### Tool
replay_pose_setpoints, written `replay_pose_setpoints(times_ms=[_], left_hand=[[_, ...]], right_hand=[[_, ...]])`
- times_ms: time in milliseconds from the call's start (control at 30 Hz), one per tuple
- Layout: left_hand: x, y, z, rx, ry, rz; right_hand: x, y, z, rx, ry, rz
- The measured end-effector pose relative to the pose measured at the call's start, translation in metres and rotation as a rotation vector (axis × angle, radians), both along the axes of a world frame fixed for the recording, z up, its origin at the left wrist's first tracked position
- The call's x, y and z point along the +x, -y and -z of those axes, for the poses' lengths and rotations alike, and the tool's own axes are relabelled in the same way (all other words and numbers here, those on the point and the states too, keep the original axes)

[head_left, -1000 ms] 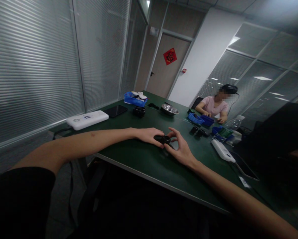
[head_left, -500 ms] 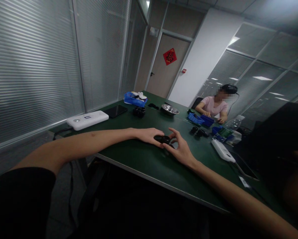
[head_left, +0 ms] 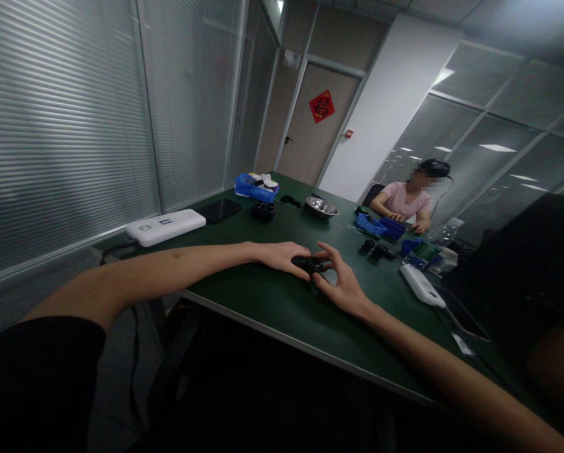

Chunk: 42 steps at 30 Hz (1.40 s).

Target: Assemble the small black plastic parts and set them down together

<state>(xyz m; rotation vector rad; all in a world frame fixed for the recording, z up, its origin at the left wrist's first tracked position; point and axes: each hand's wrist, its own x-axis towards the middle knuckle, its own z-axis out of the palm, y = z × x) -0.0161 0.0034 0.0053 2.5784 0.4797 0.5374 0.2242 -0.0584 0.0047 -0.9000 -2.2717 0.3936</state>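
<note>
My left hand (head_left: 284,257) rests low over the green table (head_left: 263,296), closed round a small black rounded part (head_left: 307,263) with a ring-like right end. Its exact kind is too dark to make out. From the right, my right hand (head_left: 342,282) reaches to that ringed end; its thumb and a bent finger lie against it while the index finger is lifted. The fingers of my left hand are partly hidden behind the part.
Several black parts (head_left: 263,212), a blue basket (head_left: 256,189), a steel bowl (head_left: 322,207) and a white power bank (head_left: 166,228) stand on the table. Right lie more black parts (head_left: 376,250), a bottle (head_left: 437,239) and another white device (head_left: 422,286). A co-worker (head_left: 407,201) sits opposite.
My right thumb has shifted slightly right and down along the black part, and the fingers have moved a little. My left hand stays in place.
</note>
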Motion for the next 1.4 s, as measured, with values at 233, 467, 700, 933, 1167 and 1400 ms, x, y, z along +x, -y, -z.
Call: replay_pose_setpoints(times_ms=[233, 467, 700, 933, 1167, 1400], left_hand=[[0.0, 0.002, -0.001, -0.005, -0.013, -0.01], [0.001, 0.002, -0.001, -0.01, -0.015, -0.044], [0.0, 0.002, -0.001, 0.014, -0.036, -0.03], [0.0, -0.002, 0.002, 0.011, -0.015, -0.026], [0.0, 0.0, 0.001, -0.01, -0.024, -0.026], [-0.001, 0.003, -0.003, -0.003, -0.053, -0.027]], right_hand=[[0.0, -0.002, 0.002, 0.016, -0.009, 0.044], [0.0, 0.0, 0.0, -0.003, -0.017, -0.017], [-0.001, -0.002, 0.003, 0.004, -0.016, 0.068], [0.0, 0.0, 0.001, 0.017, -0.059, 0.01], [0.008, -0.013, 0.005, 0.11, -0.158, 0.243], [0.021, -0.034, 0.015, 0.092, 0.29, 0.233]])
